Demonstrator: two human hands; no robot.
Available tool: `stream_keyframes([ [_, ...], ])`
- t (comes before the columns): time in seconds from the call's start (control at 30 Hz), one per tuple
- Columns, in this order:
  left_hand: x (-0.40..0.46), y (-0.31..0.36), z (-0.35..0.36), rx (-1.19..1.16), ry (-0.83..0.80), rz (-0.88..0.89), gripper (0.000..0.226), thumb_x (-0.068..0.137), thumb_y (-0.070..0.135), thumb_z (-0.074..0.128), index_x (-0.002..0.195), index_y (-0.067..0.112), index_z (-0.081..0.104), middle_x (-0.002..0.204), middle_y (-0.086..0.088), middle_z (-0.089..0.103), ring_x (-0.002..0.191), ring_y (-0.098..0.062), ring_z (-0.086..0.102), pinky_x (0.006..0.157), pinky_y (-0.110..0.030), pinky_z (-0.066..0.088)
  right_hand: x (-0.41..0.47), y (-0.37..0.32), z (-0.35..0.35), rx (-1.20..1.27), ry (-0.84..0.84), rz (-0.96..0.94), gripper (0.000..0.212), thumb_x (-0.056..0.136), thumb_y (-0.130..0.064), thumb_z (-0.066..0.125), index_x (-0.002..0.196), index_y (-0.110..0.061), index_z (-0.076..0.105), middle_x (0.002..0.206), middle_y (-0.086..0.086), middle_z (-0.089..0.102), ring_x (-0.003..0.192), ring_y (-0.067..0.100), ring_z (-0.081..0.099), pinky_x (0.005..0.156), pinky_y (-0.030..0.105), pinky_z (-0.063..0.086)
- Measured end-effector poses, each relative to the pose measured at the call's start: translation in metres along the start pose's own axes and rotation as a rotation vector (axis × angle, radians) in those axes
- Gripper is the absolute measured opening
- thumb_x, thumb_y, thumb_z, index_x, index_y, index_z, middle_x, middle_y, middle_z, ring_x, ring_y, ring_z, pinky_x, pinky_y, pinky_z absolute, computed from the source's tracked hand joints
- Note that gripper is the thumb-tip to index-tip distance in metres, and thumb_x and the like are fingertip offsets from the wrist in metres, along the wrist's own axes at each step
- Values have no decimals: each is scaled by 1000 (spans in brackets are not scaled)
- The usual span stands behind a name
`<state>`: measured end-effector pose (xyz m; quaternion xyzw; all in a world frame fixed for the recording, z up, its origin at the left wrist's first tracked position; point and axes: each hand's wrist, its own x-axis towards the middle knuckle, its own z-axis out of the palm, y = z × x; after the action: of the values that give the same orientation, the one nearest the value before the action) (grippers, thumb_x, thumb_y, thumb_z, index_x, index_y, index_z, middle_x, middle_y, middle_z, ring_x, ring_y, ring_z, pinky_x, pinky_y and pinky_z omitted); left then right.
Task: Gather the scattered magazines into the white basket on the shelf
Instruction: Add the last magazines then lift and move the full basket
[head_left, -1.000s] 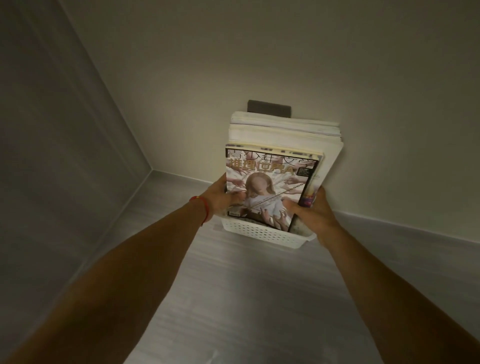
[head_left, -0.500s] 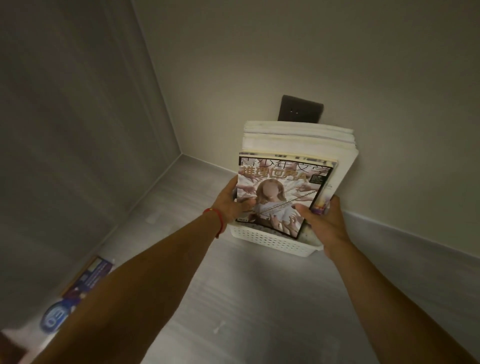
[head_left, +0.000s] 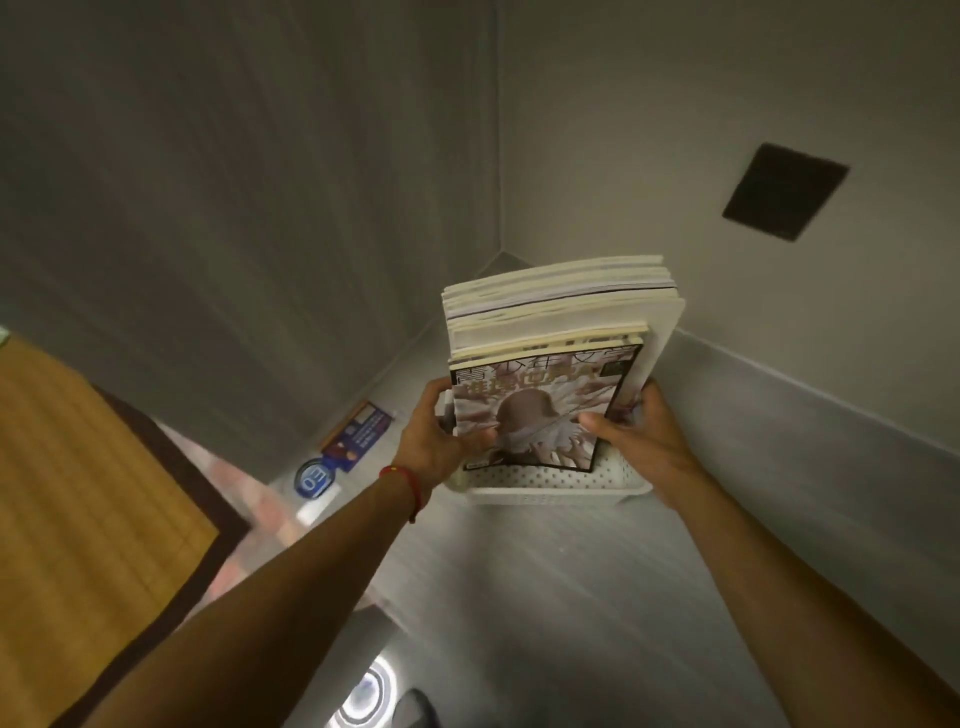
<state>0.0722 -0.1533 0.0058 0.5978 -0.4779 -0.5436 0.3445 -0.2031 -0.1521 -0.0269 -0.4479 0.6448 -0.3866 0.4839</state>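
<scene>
A stack of magazines stands upright in the white basket on the grey shelf, near the back corner. The front magazine shows a figure on its cover with large characters across the top. My left hand grips the stack's left edge, thumb on the front cover. My right hand grips the right edge, thumb also on the cover. A red string band circles my left wrist. The basket's inside is mostly hidden by the magazines.
A blue leaflet and a round blue badge lie on the shelf by the left wall. A dark wall plate sits on the back wall. A yellow mat and a shiny round object lie below the shelf edge.
The view has swung left and down, so the mat, leaflet and floor now show. Both hands stay on the magazine stack in the basket, with almost the same grip.
</scene>
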Motion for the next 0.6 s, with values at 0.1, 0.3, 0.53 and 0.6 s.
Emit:
stream_keyframes([
  [0.1, -19, -16, -44, -79, 77, -18, 66, 73, 12, 86, 125, 33, 52, 106, 12, 70, 96, -8, 68, 67, -24, 62, 3, -15, 45, -40, -105, -24, 79, 55, -52, 90, 122, -42, 50, 117, -13, 69, 108, 7, 66, 97, 44, 53],
  [0.3, -57, -45, -110, -179, 280, -58, 68, 70, 11, 88, 124, 31, 51, 114, -1, 72, 97, -16, 73, 82, -44, 63, 18, -46, 131, -120, -295, -39, 76, 58, -41, 91, 121, -40, 49, 115, -13, 69, 108, 8, 65, 97, 38, 52],
  [0.53, -80, -60, -148, -296, 421, -103, 73, 74, 11, 85, 128, 37, 44, 120, -7, 65, 104, -25, 68, 83, -49, 62, 38, -81, 198, -200, -470, -73, 72, 66, -31, 90, 126, -32, 51, 111, -14, 69, 96, -2, 66, 79, 17, 49],
  [0.6, -82, -60, -152, -318, 438, -101, 74, 76, 10, 83, 132, 37, 42, 119, -6, 63, 103, -22, 67, 81, -43, 63, 46, -89, 210, -223, -497, -84, 72, 65, -32, 90, 126, -34, 52, 111, -17, 68, 94, -7, 65, 77, 15, 48],
])
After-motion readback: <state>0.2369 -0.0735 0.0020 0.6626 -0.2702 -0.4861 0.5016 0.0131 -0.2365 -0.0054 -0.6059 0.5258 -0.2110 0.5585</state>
